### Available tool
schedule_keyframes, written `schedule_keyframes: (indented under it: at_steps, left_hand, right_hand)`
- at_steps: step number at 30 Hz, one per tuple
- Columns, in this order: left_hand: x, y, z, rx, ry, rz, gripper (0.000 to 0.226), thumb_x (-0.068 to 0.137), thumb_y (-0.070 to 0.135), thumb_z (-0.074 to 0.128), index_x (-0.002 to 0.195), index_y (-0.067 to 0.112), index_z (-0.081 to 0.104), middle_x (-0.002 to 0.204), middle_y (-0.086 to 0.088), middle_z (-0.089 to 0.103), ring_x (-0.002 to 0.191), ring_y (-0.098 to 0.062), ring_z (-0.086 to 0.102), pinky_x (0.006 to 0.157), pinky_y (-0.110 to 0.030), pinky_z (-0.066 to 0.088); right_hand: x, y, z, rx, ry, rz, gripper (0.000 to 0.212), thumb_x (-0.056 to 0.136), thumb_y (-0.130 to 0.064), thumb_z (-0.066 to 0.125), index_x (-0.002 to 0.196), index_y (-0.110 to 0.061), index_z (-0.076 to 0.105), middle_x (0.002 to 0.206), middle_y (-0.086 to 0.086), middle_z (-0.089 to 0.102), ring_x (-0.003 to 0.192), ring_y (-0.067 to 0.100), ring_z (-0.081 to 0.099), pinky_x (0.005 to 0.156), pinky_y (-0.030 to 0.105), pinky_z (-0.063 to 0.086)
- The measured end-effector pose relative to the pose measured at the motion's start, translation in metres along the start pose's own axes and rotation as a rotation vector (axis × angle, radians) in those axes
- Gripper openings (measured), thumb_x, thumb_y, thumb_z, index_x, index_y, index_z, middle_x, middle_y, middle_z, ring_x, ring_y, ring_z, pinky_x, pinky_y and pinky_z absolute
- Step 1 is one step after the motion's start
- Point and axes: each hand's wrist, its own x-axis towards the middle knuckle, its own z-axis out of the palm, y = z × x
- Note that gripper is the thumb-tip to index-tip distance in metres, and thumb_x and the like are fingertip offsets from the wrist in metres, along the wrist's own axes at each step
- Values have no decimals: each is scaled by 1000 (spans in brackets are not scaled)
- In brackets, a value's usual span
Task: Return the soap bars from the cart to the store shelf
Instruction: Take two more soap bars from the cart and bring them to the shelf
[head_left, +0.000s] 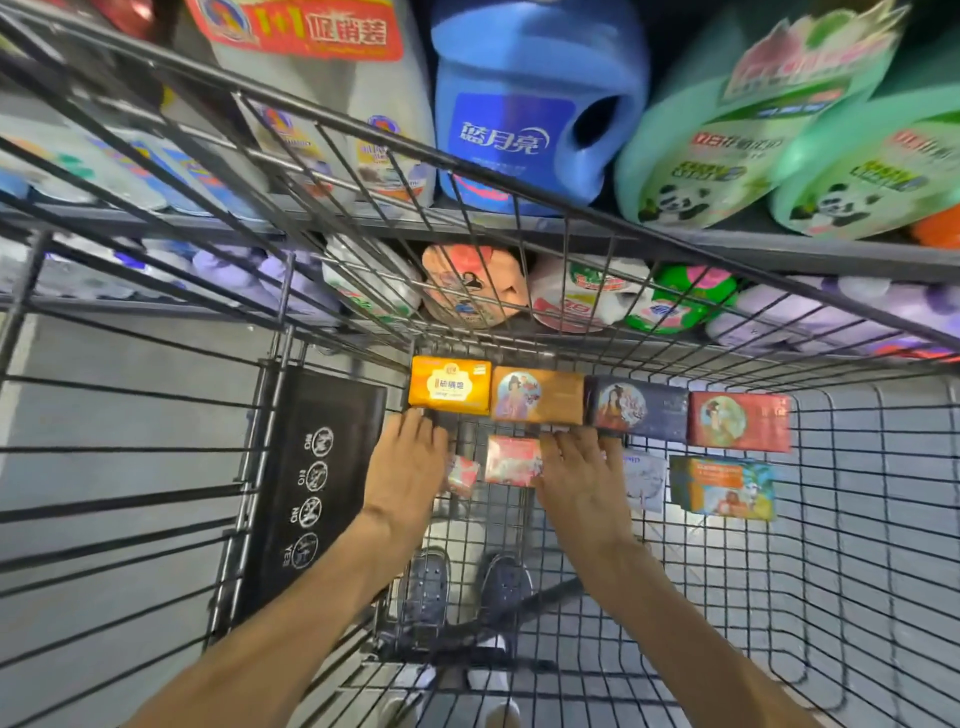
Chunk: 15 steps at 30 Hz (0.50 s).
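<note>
Reaching down into the wire cart (857, 519), both bare forearms stretch forward, palms down. The left hand (408, 462) lies with fingers straight and together, tips just below the yellow soap bar (450, 385), a small pink bar (462, 475) at its edge. The right hand (582, 478) spreads flat, fingers extended, touching the pink soap bar (513, 461); neither hand grips anything. 4 boxed bars line the cart's far end, with a blue-orange box (722, 487) nearer. Detergent bottles fill the shelf (779, 254) beyond.

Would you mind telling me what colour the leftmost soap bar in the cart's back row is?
Orange-yellow soap bar, shown in the head view.
</note>
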Motion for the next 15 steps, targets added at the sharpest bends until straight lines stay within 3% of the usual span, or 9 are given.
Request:
schedule_keyframes:
  at_steps: [4,10,15]
  left_hand:
    - [-3,-2,6,91,3,34,54,86,24,68,133,12,45,132,-8,48,126,-29,36,105,-41,28]
    - [-5,-3,0,-11,41,24,46,85,19,65,126,13,44,125,-6,51,119,-27,37,101,-41,31]
    - [-11,-6,-5,-117,84,11,46,81,12,64,122,15,43,122,-5,50,118,-27,37,99,-41,32]
  right_hand:
    - [3,-4,9,-28,-4,48,71,71,-25,83,132,-10,50,123,9,63,123,30,44,101,44,37]
    - [5,0,8,65,20,47,65,73,-24,80,129,-12,49,115,10,69,119,31,51,98,48,40]
    - [-3,-2,10,64,-30,61,78,60,-25,90,124,-14,48,112,8,69,121,31,51,99,49,37]
